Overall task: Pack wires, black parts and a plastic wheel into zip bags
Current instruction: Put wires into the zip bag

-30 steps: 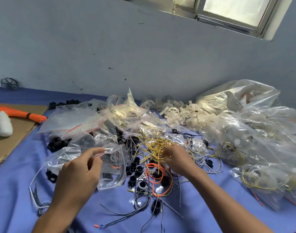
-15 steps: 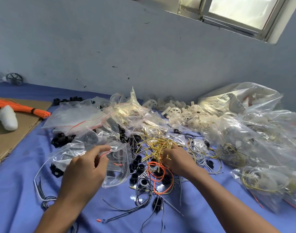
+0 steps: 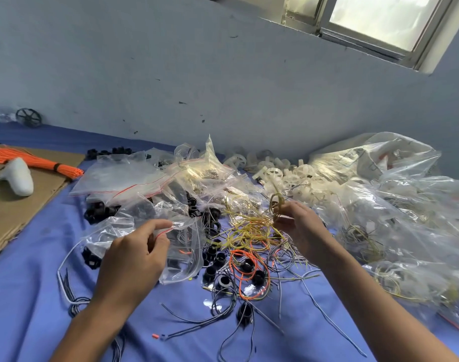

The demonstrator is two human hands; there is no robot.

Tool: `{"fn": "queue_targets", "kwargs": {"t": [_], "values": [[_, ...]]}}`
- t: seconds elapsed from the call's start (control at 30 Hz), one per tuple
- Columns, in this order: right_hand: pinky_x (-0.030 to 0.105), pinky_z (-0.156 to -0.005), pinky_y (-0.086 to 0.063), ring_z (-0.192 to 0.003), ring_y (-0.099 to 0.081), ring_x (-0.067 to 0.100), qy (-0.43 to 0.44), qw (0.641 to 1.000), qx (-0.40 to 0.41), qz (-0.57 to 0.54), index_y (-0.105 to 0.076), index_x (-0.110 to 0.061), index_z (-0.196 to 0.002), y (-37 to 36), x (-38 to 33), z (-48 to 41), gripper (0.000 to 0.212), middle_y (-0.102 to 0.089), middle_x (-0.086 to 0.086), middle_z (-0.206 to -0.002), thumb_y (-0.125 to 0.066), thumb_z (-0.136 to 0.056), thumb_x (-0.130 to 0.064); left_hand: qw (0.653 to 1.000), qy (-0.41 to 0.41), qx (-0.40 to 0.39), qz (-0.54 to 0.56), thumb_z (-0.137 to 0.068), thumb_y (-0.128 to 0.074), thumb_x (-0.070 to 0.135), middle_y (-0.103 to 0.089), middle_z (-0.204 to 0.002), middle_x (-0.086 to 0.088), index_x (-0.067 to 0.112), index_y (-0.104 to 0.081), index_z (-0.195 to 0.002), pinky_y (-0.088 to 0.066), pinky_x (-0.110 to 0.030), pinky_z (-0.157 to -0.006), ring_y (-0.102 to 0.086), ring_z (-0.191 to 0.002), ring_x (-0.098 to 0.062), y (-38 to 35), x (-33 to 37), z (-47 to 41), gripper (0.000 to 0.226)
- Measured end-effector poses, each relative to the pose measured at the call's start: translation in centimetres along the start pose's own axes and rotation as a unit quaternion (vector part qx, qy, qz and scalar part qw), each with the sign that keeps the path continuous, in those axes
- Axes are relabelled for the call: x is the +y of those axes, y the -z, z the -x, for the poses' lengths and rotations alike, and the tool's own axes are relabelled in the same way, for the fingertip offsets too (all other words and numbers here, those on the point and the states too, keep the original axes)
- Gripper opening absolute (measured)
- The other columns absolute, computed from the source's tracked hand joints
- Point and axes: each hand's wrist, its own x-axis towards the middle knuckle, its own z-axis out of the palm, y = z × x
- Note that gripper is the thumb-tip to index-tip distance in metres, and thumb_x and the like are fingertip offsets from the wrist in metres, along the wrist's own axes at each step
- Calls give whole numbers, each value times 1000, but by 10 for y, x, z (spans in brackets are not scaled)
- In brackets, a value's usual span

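Yellow wire (image 3: pixel 276 202) loops upward from right hand (image 3: pixel 298 228).

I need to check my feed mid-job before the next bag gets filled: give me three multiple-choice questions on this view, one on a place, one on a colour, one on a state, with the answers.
1. The orange wire bundle lies:
A. far left, on the cardboard
B. far right
C. centre front

2. The wire in the right hand is:
A. black
B. yellow
C. orange

3. The left hand:
A. lies flat
B. is a bare fist
C. pinches the zip bag

Answers:
1. A: it lies on the brown sheet by the left edge.
2. B: a yellow loop sticks up from the fingers.
3. C: thumb and forefinger nip the bag's rim.
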Motion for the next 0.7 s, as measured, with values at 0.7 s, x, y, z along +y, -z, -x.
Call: {"fn": "queue_targets", "kwargs": {"t": [0.7], "values": [[25,-80,-39,-99,-49,11,195,894,146,377,-51,-23,-115,16,43,8,43,-49,-3,-110,-62,-75,-29,1000,-13,20,-15,-93,-60,23,-56,-60,21,34,-69,-103,-37,-26,-51,-51,-53,-7,-3,-7,-3,18]]}}
